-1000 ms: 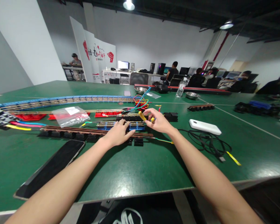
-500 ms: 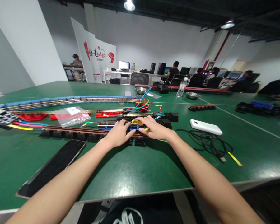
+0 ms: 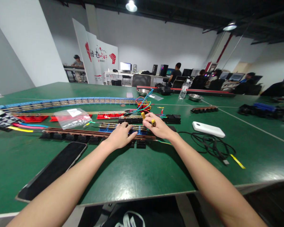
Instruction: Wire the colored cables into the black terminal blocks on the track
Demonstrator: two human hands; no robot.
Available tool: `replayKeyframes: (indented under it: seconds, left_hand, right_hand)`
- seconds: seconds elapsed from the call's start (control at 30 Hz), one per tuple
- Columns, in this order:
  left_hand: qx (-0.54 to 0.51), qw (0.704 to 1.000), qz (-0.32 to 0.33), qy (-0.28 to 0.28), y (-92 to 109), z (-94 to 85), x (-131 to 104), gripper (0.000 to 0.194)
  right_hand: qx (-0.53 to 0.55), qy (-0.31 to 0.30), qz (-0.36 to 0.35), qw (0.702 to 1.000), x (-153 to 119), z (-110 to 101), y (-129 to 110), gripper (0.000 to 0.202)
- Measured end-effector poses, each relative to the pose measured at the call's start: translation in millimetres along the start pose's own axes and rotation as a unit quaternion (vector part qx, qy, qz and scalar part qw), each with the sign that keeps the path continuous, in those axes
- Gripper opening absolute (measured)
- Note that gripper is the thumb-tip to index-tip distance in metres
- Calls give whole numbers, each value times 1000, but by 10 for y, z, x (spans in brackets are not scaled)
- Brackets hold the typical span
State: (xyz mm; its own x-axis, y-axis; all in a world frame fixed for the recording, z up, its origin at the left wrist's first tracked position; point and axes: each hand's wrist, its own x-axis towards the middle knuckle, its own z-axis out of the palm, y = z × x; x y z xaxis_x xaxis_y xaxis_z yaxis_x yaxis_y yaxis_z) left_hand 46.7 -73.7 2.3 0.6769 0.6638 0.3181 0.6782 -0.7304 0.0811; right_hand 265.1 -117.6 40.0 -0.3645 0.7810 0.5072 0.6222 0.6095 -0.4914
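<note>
Your right hand (image 3: 157, 126) has lifted and turned over the last half second. The yellow-handled tool (image 3: 153, 123), which lay low across the right end of the blue track piece (image 3: 104, 127), now has its two handles higher and set apart, one to each side of your fingers. You pinch it between thumb and fingers; its working end is hidden, so you cannot tell what, if anything, it grips. My judgement is that you are changing the tool's angle while the track piece stays put as the workpiece.

Your left hand (image 3: 120, 135) has hardly moved. It is spread over the middle of the blue track piece, thumb apart from the fingers, apparently steadying it. That piece sits between the brown-railed track (image 3: 68, 130) on your near side and the black track (image 3: 172, 119) beyond.

The short green-and-yellow lead (image 3: 91, 122) off the left end of the blue piece has shifted slightly, and now reaches closer to the clear plastic bag (image 3: 72, 119). This suggests your handling is disturbing the wiring a little. Another thin lead (image 3: 165, 142) runs out just below your right hand, toward the black cable (image 3: 209, 145). On the near left of the table (image 3: 153, 173), the phone (image 3: 54, 167) lies well apart from your fingers.
</note>
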Motion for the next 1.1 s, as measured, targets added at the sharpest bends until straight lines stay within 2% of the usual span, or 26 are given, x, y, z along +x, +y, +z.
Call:
replayKeyframes:
  seconds: [0.13,0.27,0.33,0.43,0.5,0.57,0.7,0.83,1.1]
  left_hand:
    - [6,1000,1,-3,2,-6,0,55]
    - [2,1000,-1,1,-5,8,3,55]
    - [-2,1000,-2,1,-5,10,3,55]
    - [-9,1000,-5,0,-4,13,0,55]
    - [-15,1000,-6,2,-7,22,-2,55]
    - [-18,1000,-5,7,-14,35,-3,55]
    - [-19,1000,-1,11,-31,54,-1,55]
    - [-13,1000,-3,4,-35,48,1,55]
    - [-15,1000,-2,6,-18,23,-6,54]
  right_hand:
    - [-33,10,0,999,-33,-4,-1,14]
    - [-82,79,-15,993,-60,-66,-28,23]
    - [-97,131,-26,986,-58,-159,-68,27]
    - [-116,246,-25,962,-60,-376,-51,30]
    - [-130,330,0,935,-84,-536,67,31]
    - [-152,372,31,915,-126,-667,260,30]
    - [-192,398,83,893,-211,-779,657,27]
    - [-191,414,118,882,-237,-753,843,32]
    - [-186,324,145,916,-282,-646,1009,52]
